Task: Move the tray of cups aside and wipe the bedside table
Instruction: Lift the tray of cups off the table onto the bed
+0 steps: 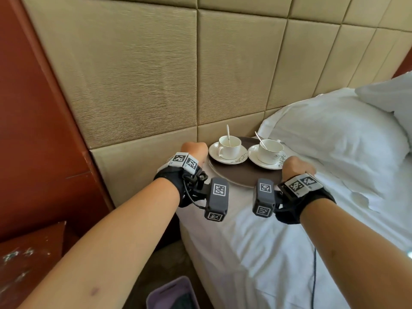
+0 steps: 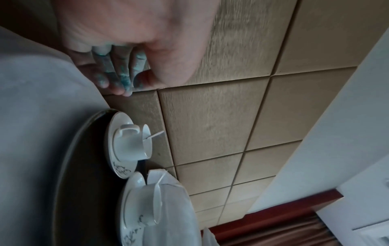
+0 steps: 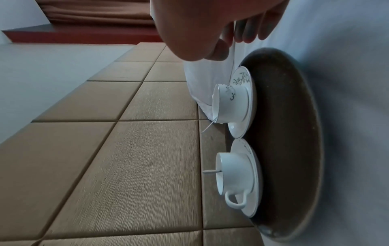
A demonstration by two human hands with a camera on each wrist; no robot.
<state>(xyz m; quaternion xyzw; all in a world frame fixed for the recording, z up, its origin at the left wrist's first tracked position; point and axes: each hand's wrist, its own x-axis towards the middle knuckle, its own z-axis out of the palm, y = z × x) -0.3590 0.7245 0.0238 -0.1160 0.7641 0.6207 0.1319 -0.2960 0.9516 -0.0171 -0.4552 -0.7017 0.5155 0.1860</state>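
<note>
A dark brown oval tray (image 1: 236,177) lies on the white bed sheet near the padded headboard. Two white cups (image 1: 229,144) (image 1: 270,150) stand on saucers on it, each with a spoon inside. My left hand (image 1: 194,150) is just off the tray's left end and my right hand (image 1: 296,166) is at its right end by the pillow. The left wrist view shows the left hand (image 2: 134,83) loosely curled, fingers stained blue-green, apart from the tray (image 2: 69,158). The right wrist view shows the right hand (image 3: 231,45) loosely curled above the tray (image 3: 284,133), holding nothing.
A beige padded headboard (image 1: 156,74) rises right behind the tray. White pillows (image 1: 334,134) lie to its right. At lower left is a red-brown wooden surface (image 1: 29,253) with pale specks. A purple container (image 1: 171,295) sits on the floor, and a black cable (image 1: 314,275) crosses the sheet.
</note>
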